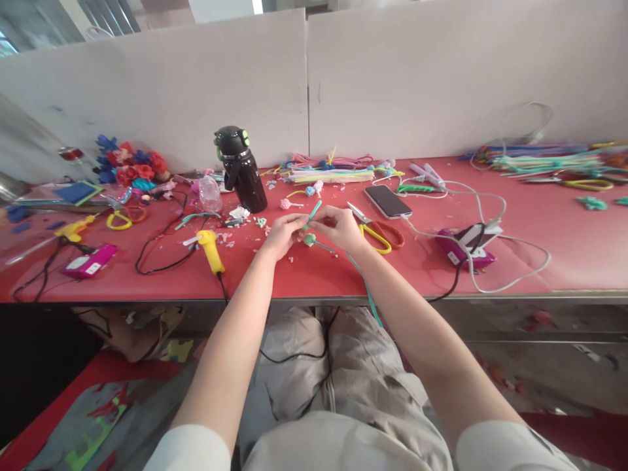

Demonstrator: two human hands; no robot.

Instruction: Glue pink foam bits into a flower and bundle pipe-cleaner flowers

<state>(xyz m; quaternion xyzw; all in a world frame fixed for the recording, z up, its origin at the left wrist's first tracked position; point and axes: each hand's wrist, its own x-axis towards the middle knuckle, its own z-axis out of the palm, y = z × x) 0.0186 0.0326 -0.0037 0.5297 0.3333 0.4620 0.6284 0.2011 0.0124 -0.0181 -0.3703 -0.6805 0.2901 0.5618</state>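
Observation:
Above the red table, my left hand [286, 234] and my right hand [338, 229] meet, both with fingers pinched on a green pipe cleaner [314, 209]. One short end of it sticks up between the fingertips. A long green tail [371, 301] hangs below my right wrist, over the table edge. Just under my hands lies a small green pipe-cleaner piece with a rounded head [310, 240] and a thin stem. Scissors [377, 232] with yellow and orange handles rest right of my right hand. A yellow glue gun [211, 251] lies to the left of my left forearm.
A black bottle [245, 173] stands behind my left hand. Bundles of pipe cleaners [333, 173] lie along the white partition. A phone [387, 201] with its cable and a purple power strip [461, 248] are at right. Red and blue fuzzy flowers [132, 163] sit far left.

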